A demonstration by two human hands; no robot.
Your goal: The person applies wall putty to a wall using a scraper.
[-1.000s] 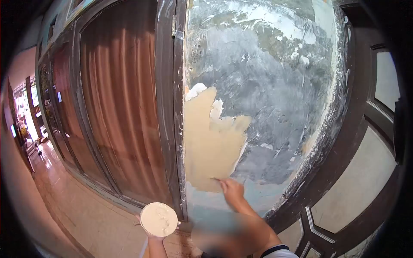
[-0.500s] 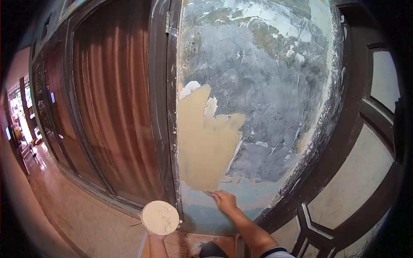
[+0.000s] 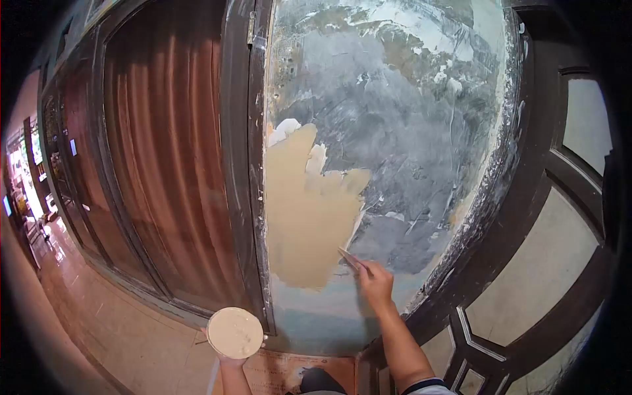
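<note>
My right hand (image 3: 377, 283) is closed around the handle of a putty knife (image 3: 350, 257). The blade lies against the lower right edge of a tan filler patch (image 3: 304, 217) on the wall (image 3: 408, 151). Around that patch the wall is bare grey, with white smears and a pale blue-green band below. Low at the left, my left hand (image 3: 232, 363) grips a round tub (image 3: 234, 333) from beneath, fingertips showing at its sides. Tan filler with a roughened surface shows in the tub. The underside of the tub is hidden.
A dark door frame (image 3: 242, 164) borders the wall on the left, beside glass with a reddish-brown curtain (image 3: 168, 158) behind. On the right stands a dark panelled door (image 3: 526, 230). Cardboard (image 3: 283, 370) lies at the wall's foot, over a tiled floor (image 3: 131, 329).
My right hand and the putty knife have moved up and right, from the patch's bottom edge to its right edge. The whole view has shifted slightly; my left hand still holds the tub.
</note>
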